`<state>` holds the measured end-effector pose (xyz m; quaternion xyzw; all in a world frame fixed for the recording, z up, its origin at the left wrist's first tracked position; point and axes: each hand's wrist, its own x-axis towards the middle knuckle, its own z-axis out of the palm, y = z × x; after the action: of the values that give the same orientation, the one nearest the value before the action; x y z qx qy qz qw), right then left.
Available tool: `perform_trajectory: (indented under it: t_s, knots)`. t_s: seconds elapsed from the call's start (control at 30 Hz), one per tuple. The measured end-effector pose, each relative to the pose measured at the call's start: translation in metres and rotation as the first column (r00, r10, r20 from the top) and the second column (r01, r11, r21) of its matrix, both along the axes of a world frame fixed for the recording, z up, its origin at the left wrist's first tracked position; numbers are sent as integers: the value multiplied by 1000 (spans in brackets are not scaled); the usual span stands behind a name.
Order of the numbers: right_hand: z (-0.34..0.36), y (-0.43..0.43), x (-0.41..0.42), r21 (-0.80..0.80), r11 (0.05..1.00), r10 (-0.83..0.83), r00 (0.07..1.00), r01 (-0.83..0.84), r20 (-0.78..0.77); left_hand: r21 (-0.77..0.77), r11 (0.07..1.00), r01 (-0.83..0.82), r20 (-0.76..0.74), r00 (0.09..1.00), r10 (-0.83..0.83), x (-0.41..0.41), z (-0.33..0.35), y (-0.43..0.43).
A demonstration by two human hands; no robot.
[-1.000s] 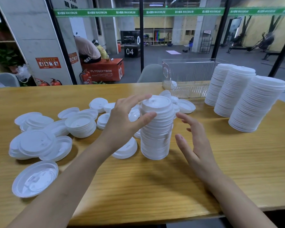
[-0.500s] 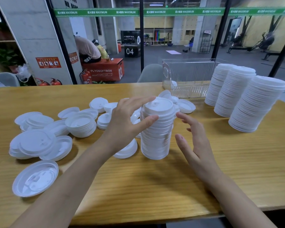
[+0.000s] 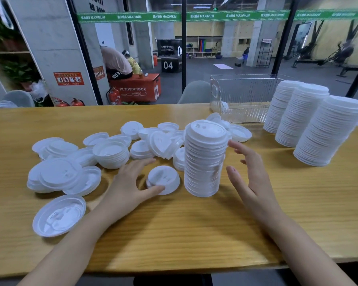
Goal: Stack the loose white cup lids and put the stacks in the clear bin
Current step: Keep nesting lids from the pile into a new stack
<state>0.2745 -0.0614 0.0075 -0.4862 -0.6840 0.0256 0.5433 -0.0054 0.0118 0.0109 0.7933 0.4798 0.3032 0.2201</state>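
Note:
A tall stack of white lids (image 3: pixel 205 157) stands free in the middle of the wooden table (image 3: pixel 194 228). My left hand (image 3: pixel 130 182) lies low beside a short stack of lids (image 3: pixel 163 179), fingers spread around it and the thumb touching its near edge. My right hand (image 3: pixel 248 174) hovers open just right of the tall stack, not touching it. Several loose lids (image 3: pixel 112 153) and small piles lie scattered to the left. The clear bin (image 3: pixel 242 98) stands at the back right and looks nearly empty.
Three tall finished stacks of lids (image 3: pixel 318 124) stand on the table at the right, beside the bin. An upturned lid (image 3: pixel 59 215) lies near the front left. A glass wall runs behind the table's far edge; people sit beyond it.
My left hand let go of the top of the tall stack and dropped left and down to the short stack of lids. My right hand stayed beside the tall stack.

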Motion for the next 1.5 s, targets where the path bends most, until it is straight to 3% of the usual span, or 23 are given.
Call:
perform_trajectory:
  t_s: [0.2, 0.3, 0.47, 0.6, 0.8, 1.03, 1.3, 1.5]
  knots:
    - [-1, 1, 0, 4, 1000, -5, 1000, 5, 4, -33, 999, 5, -110, 994, -8, 0, -4, 2]
    - [-1, 1, 1, 3, 1000, -5, 1000, 5, 7, -33, 999, 17, -95, 995, -20, 1, -4, 2]
    - [-2, 1, 0, 3, 1000, 0, 1000, 0, 2, -27, 999, -33, 66, 997, 35, 6, 4, -3]
    - [-2, 2, 0, -1, 1000, -2, 1000, 2, -1, -24, 999, -36, 282, 959, 41, 12, 15, -7]
    - [-2, 2, 1, -11, 1000, -12, 1000, 12, -18, 181, 983, -14, 447, 892, -70, 36, 63, -13]
    - [-1, 1, 2, -1, 1000, -12, 1000, 12, 11, 267, 963, 29, 417, 897, -143, 66, 96, -11]
    - [0, 0, 1, -12, 1000, -4, 1000, 4, 8, 216, 974, 60, 400, 905, -145, 67, 86, -9]
    - [0, 2, 2, -11, 997, -72, 997, 71, -23, 126, 974, 188, 274, 937, -216, 79, 83, -11]
